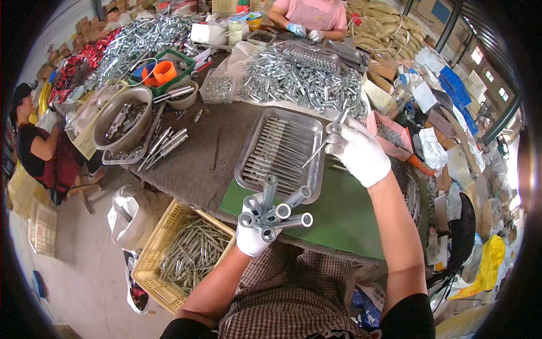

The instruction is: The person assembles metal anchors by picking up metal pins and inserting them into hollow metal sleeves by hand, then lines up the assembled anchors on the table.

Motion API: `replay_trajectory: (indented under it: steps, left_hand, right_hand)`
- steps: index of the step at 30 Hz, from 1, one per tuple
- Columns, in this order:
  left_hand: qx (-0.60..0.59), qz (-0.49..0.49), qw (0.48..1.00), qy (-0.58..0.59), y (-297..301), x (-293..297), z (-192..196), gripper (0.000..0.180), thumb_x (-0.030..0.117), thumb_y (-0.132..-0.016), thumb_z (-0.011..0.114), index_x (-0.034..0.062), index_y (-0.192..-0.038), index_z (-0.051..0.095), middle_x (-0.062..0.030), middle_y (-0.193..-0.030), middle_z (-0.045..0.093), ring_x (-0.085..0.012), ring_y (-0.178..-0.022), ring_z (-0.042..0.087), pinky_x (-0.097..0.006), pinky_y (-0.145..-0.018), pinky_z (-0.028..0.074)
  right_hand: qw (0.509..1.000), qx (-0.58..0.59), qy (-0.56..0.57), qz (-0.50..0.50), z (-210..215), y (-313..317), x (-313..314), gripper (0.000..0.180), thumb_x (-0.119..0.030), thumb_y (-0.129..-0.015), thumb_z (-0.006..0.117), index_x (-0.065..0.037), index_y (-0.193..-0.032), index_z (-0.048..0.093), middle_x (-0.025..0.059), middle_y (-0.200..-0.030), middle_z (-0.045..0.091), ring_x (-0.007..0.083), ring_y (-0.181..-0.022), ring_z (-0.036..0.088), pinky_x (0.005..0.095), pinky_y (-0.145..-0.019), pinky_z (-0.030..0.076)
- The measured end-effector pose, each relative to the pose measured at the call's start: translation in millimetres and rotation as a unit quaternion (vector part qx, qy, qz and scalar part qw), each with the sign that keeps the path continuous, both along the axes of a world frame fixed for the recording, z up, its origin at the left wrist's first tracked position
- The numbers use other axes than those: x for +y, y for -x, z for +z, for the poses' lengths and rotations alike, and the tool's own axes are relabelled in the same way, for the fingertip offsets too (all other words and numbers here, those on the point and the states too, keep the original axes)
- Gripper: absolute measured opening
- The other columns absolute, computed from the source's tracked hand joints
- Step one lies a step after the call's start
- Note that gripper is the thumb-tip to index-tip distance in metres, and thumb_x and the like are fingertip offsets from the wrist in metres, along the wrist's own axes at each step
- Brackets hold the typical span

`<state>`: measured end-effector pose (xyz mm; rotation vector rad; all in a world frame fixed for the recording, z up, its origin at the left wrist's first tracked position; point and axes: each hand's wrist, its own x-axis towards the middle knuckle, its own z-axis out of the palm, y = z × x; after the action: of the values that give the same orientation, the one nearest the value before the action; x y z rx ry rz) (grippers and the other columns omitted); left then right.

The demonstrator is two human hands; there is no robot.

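My left hand (252,240), in a white glove, is closed round a bunch of several silver metal tubes (270,185). Their open ends point up and outward. In my gloved right hand (361,155) a thin metal rod (314,155) is pinched, slanting down left over the right edge of a steel tray (240,164). Several similar rods (264,148) lie side by side in that tray, thicker ends to the left. The bunch of tubes is just in front of the tray's near edge.
Under the tray's near side is a green mat (353,212). Loose metal sleeves (299,85) are heaped beyond it. A grey bowl (145,104) of parts stands left; a pink bin (389,135) stands right. Below sits a yellow crate (144,271) of rods. Another person (316,14) works opposite.
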<state>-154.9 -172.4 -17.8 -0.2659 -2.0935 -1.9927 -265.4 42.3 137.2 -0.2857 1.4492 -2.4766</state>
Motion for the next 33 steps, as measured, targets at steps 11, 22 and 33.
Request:
replay_trajectory:
  steps: [11,22,33]
  left_hand:
    - [0.034,-0.046,0.998,0.010,-0.2,-6.3,4.7,0.037,0.008,-0.083,0.061,0.0112,-0.115,0.042,-0.0046,-0.096,0.050,-0.0152,-0.083,0.055,-0.029,-0.068,0.051]
    - [0.006,-0.095,0.995,-0.023,3.1,-9.7,-6.5,0.055,0.001,-0.068,0.073,0.0079,-0.113,0.042,-0.0026,-0.097,0.051,-0.0119,-0.084,0.054,-0.028,-0.073,0.050]
    - [-0.027,-0.096,0.988,-0.121,4.6,-6.8,-11.0,0.053,0.007,-0.063,0.078,0.0064,-0.107,0.047,-0.0026,-0.095,0.052,-0.0121,-0.084,0.053,-0.029,-0.075,0.048]
  right_hand:
    - [0.927,0.280,-0.230,-0.101,49.2,-73.4,-27.6,0.042,-0.001,-0.087,0.047,0.006,-0.128,0.041,0.0091,-0.094,0.058,0.0140,-0.079,0.057,0.0251,-0.073,0.049]
    - [0.755,0.450,-0.465,-0.107,25.4,-89.5,-50.8,0.034,0.001,-0.073,0.066,-0.005,-0.105,0.056,0.0081,-0.087,0.064,0.0200,-0.076,0.064,0.0306,-0.071,0.050]
    - [0.737,0.474,-0.474,-0.082,36.3,-83.6,-54.8,0.033,0.001,-0.070,0.068,-0.006,-0.100,0.057,0.0082,-0.084,0.064,0.0212,-0.072,0.064,0.0308,-0.067,0.050]
